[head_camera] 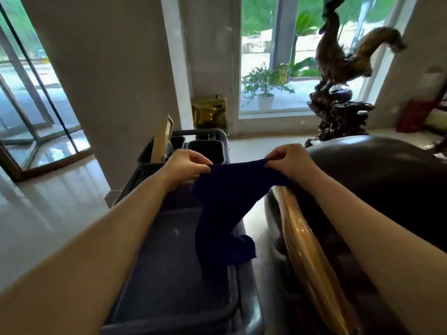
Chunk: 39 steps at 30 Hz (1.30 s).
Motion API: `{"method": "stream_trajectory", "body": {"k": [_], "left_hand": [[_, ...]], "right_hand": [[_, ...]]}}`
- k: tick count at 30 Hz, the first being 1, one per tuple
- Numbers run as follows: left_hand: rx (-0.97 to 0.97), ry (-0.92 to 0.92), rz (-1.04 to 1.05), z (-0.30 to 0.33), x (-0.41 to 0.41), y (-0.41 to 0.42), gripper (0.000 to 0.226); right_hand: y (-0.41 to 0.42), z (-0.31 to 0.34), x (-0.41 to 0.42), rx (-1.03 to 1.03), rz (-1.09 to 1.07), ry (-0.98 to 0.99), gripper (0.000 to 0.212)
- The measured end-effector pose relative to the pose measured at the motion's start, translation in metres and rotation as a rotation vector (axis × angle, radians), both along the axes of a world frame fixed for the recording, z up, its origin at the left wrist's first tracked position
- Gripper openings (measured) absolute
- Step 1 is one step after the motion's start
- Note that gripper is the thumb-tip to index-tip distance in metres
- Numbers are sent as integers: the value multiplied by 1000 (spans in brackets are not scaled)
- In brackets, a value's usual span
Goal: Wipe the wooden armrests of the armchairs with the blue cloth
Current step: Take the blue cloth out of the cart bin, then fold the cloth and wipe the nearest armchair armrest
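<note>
A dark blue cloth hangs stretched between both hands above the cleaning cart. My left hand pinches its upper left corner and my right hand pinches its upper right corner. The lower part of the cloth droops down over the cart's edge. Just right of the cloth a glossy wooden armrest curves toward me, part of a dark leather armchair. My right forearm crosses over the armrest.
A grey cleaning cart stands under my arms, with dark bins and a wooden handle at its far end. A brown horse sculpture stands by the window. A gold bin sits against the pillar. Glossy tile floor lies to the left.
</note>
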State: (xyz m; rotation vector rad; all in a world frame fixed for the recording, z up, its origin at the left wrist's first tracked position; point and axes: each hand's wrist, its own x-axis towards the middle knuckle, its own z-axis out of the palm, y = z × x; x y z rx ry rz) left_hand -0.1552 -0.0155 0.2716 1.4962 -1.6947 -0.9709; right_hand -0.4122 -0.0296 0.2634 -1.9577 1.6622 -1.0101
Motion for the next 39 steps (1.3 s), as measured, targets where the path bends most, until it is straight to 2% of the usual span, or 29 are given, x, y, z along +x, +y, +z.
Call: {"method": "stream_trajectory", "body": {"k": [5,14,30,39], "left_hand": [[-143,-45,-1,52,-98,11,19],[-197,12,18,85,-243,29,11],[-333,72,-29,135,-339,-19,15],[-253,43,28,108,-382,-62,12]], "right_hand": [[13,43,-96,-111,23,-6,13],[38,75,-237,-161,14,-3,18],[15,114,-318,-290,-103,-82,20],[-40,101,-367,-222,-56,-35,15]]}}
